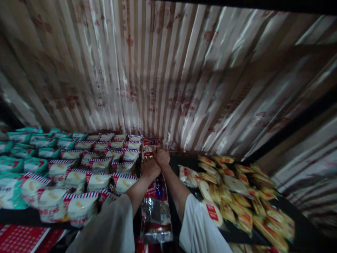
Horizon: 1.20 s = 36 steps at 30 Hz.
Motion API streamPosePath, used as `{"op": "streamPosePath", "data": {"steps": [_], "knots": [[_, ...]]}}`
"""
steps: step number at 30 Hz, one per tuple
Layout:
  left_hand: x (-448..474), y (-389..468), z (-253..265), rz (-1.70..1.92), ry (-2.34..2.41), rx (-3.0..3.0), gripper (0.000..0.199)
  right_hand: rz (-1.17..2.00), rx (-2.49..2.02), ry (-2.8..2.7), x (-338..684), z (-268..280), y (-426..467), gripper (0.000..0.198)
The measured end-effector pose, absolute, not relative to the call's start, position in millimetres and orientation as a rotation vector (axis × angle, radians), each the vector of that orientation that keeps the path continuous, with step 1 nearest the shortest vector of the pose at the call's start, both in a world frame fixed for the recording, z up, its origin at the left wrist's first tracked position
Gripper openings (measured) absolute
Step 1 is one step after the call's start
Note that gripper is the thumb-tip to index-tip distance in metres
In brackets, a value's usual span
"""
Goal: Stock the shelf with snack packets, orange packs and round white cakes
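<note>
Left hand (150, 168): at the red packet (150, 141), fingers pointing far; cannot tell whether it grasps.
Right hand (162, 156): touching the packet's right side; grip unclear.
Red packet: far middle of the black shelf (302, 219).
Glossy pouch (156, 214): nearer, between the forearms.
Left: white snack bags (98, 179), teal bags (35, 165).
Right: yellow-wrapped pastries (240, 211), heaped.

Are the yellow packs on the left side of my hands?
No, the yellow packs lie to the right of your left hand and right hand.
</note>
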<state>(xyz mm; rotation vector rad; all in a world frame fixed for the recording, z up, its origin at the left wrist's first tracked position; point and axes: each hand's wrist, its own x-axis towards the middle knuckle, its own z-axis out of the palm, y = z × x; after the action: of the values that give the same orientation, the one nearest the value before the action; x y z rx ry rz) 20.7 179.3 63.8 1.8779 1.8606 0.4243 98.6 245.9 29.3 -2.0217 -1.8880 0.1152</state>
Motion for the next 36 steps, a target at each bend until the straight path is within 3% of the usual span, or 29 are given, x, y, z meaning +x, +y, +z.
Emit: {"op": "streamPosePath", "data": {"steps": [9, 17, 21, 27, 36], "knots": [[26.6, 154.3, 77.1, 0.47, 1.817, 1.978, 0.042, 0.103, -1.81, -1.791, 108.3, 34.0, 218.2, 0.028], [19.9, 70.6, 76.3, 0.691, 1.667, 1.916, 0.045, 0.292, -1.53, -1.575, 110.8, 44.8, 141.3, 0.032], [-0.9, 6.1, 54.1, 0.87, 1.495, 1.897, 0.044, 0.55, -1.394, -1.348, 87.4, 40.8, 67.6, 0.035], [-50.2, -82.9, -2.2, 0.826, 1.346, 1.709, 0.041, 0.823, -1.32, -1.301, 29.7, 14.3, -46.4, 0.031], [-122.4, -103.9, -85.5, 0.308, 1.849, 1.16, 0.024, 1.154, -1.571, -1.882, -27.4, -92.2, -84.6, 0.039]]}}
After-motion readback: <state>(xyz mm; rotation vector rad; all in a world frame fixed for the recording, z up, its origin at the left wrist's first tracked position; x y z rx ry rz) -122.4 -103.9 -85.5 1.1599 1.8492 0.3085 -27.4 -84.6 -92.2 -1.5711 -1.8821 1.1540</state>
